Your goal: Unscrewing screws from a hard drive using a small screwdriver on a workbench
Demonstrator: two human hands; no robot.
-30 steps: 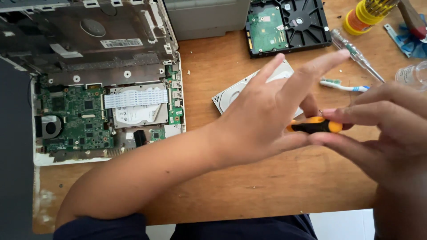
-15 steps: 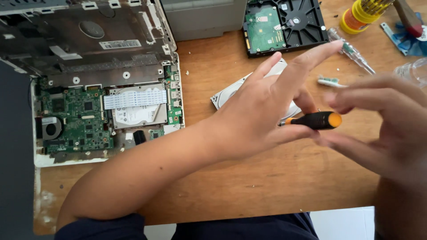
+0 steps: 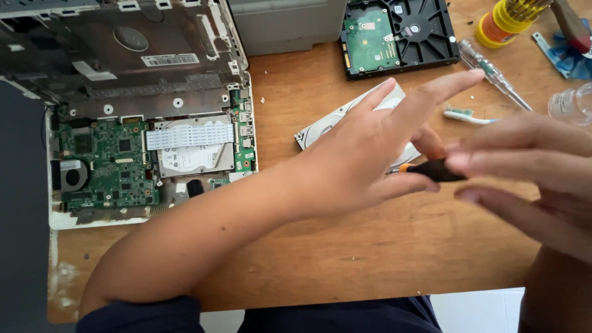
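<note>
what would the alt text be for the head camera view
Two bare hands meet over a wooden desk, the left hand and right hand both holding a small black-and-orange screwdriver. A silver hard drive lies beneath them, with an opened laptop showing its green circuit board at left.

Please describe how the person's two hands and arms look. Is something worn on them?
Both hands, the left hand and the right hand, are bare: no gloves, rings or watch show. The left forearm is bare up to a dark navy sleeve at the elbow. The right forearm is mostly out of view.
</note>
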